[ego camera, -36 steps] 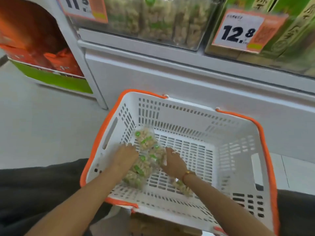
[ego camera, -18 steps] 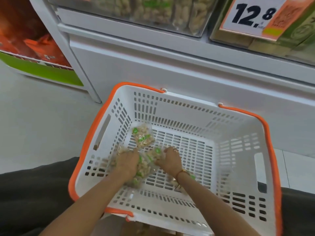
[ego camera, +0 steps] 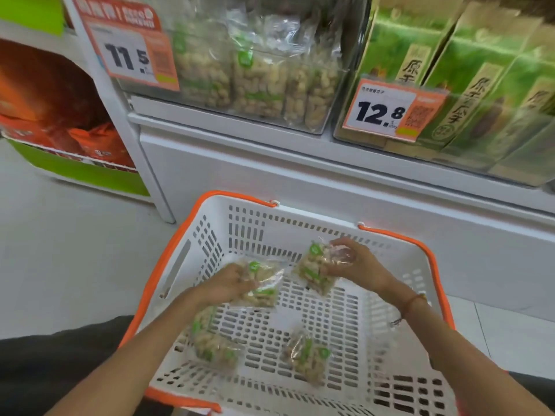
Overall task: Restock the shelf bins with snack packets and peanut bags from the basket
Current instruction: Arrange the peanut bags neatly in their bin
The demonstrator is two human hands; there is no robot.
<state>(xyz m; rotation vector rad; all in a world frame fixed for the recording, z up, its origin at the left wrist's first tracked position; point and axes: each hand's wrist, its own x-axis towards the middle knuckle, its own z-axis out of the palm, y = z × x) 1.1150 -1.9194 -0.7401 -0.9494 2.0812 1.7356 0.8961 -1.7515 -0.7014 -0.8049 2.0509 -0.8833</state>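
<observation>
Both forearms enter from the bottom edge of the frame, cut off above the elbow, and a dark trouser leg [ego camera: 60, 370] fills the lower left corner. The left hand [ego camera: 231, 283] curls its fingers round a clear plastic bag of pale peanuts with a green label [ego camera: 262, 285], which hides most of the fingertips; the right hand [ego camera: 354, 264] pinches the crinkled top of a second clear peanut bag [ego camera: 313, 271], its thumb partly veiled by the film. Both bags are held above the middle of the white slotted plastic basket with an orange rim [ego camera: 405, 370], near its far wall and just beside each other. Two more peanut bags lie on the basket floor: one lower left [ego camera: 213, 346], partly covered by the left forearm, and one lower centre [ego camera: 307, 358], blurred. The right half of the basket floor is bare, and the near rim runs off the bottom edge. In the upper centre a clear shelf bin [ego camera: 258, 82] is packed with upright peanut bags, its top cut off by the frame; a price tag reading 11.5 [ego camera: 129, 58] hangs at its left. To the upper right green cartons [ego camera: 468, 85] stand behind a tag reading 12.8 [ego camera: 387, 112], whose small print is unreadable. Orange packets [ego camera: 99, 142] in a green-fronted display sit at the left edge, half out of view.
</observation>
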